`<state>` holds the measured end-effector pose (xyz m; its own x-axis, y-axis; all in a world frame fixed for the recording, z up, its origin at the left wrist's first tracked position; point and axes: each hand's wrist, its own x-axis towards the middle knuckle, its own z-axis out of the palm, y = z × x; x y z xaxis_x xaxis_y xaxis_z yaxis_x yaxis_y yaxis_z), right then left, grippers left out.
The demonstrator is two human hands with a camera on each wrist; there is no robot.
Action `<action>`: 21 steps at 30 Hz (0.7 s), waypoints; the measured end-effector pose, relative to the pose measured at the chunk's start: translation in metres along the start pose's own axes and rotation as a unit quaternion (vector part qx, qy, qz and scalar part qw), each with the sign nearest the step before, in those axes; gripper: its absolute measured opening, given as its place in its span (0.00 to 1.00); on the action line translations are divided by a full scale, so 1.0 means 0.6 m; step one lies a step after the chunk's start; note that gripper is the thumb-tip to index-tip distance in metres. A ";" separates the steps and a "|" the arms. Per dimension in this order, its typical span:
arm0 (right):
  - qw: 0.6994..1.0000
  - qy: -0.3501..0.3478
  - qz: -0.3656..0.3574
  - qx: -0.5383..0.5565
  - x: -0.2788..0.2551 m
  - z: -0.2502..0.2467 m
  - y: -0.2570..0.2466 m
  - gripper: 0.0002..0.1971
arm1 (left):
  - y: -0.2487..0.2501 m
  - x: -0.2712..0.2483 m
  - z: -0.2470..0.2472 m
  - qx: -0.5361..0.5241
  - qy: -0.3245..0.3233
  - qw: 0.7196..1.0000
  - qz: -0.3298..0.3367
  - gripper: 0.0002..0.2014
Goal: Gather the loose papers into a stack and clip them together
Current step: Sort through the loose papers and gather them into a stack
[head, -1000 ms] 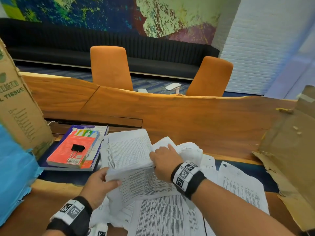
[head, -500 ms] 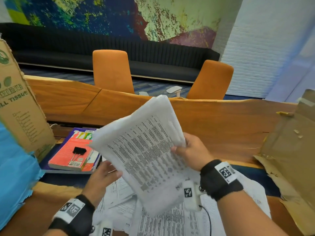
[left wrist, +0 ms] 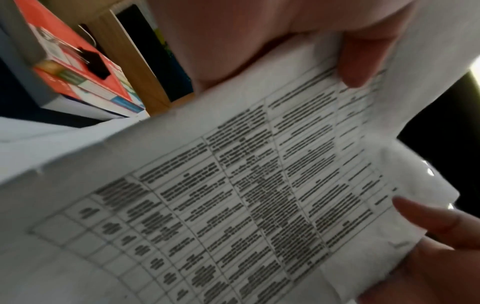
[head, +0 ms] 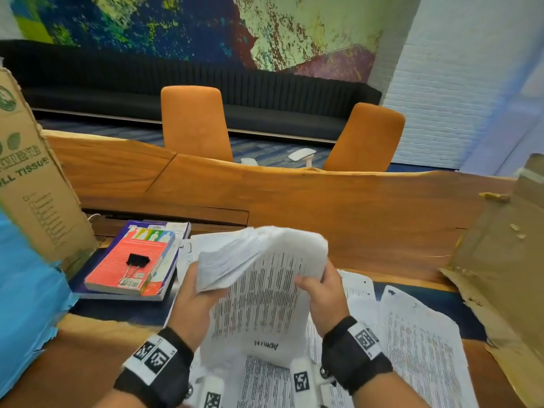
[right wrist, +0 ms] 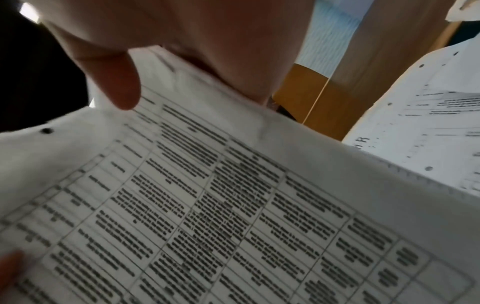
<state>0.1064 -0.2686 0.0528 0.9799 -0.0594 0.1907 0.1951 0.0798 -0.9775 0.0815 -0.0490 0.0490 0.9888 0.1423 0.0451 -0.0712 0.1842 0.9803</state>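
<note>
A thick bundle of printed papers [head: 262, 278] is held up above the table, its top edge curling over. My left hand [head: 195, 301] grips its left side and my right hand [head: 322, 293] grips its right side, thumbs on the printed face. The left wrist view fills with the table-printed sheet [left wrist: 233, 195] and my thumb [left wrist: 361, 59]; the right wrist view likewise fills with a printed sheet [right wrist: 207, 205]. More loose papers [head: 418, 346] lie spread on the table under and right of my hands. A black binder clip [head: 137, 262] lies on a red book [head: 129, 260] to the left.
The red book sits on a larger purple book [head: 169, 269]. A tall cardboard tissue box [head: 35, 187] and blue wrapping [head: 26, 290] stand at left; torn cardboard [head: 500, 251] stands at right. A raised wooden ledge [head: 294, 198] runs behind, with orange chairs [head: 194, 122] beyond.
My right hand lifted a sheaf off the pile and brought it up; my left hand rose from the table papers and took its left side, so both hands now hold the bundle.
</note>
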 end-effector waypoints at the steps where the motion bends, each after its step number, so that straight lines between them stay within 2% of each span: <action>1: 1.000 0.003 -0.007 -0.005 -0.003 0.005 0.001 0.15 | 0.000 -0.004 0.004 0.001 0.002 1.000 0.008 0.27; 3: 0.999 0.027 -0.021 -0.024 -0.005 0.019 0.000 0.09 | 0.003 -0.006 0.018 0.018 0.005 0.999 0.027 0.18; 4: 0.998 0.042 -0.027 -0.031 -0.004 0.024 -0.004 0.08 | 0.008 -0.007 0.025 0.017 0.004 0.999 0.031 0.17; 8: 0.997 0.050 -0.051 -0.022 0.002 0.027 -0.017 0.11 | 0.025 -0.001 0.020 -0.011 0.000 0.997 0.070 0.28; 10: 0.999 0.035 -0.018 -0.036 -0.002 0.017 0.000 0.13 | 0.008 0.003 0.005 0.003 -0.001 0.999 0.033 0.27; 12: 0.995 0.023 0.059 -0.078 -0.013 0.008 0.030 0.12 | -0.025 -0.001 -0.006 0.012 0.019 0.998 -0.054 0.24; 13: 0.989 0.011 0.103 -0.101 -0.022 0.005 0.048 0.09 | -0.043 -0.004 -0.011 0.028 0.024 0.995 -0.093 0.21; 15: 0.980 -0.008 0.157 -0.118 -0.039 0.004 0.074 0.07 | -0.072 -0.011 -0.017 0.085 0.015 0.988 -0.130 0.13; 18: 0.980 -0.009 0.171 -0.099 -0.048 0.005 0.080 0.09 | -0.085 -0.014 -0.019 0.123 0.012 0.984 -0.126 0.10; 21: 0.980 -0.048 0.166 -0.103 -0.051 0.003 0.076 0.10 | -0.071 -0.012 -0.027 0.138 0.020 0.983 -0.119 0.10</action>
<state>0.0856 -0.2614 0.0025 0.9892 0.0302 -0.1434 -0.1386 -0.1243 -0.9825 0.0751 -0.0423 0.0038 0.9669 0.1654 -0.1942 0.2053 -0.0526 0.9773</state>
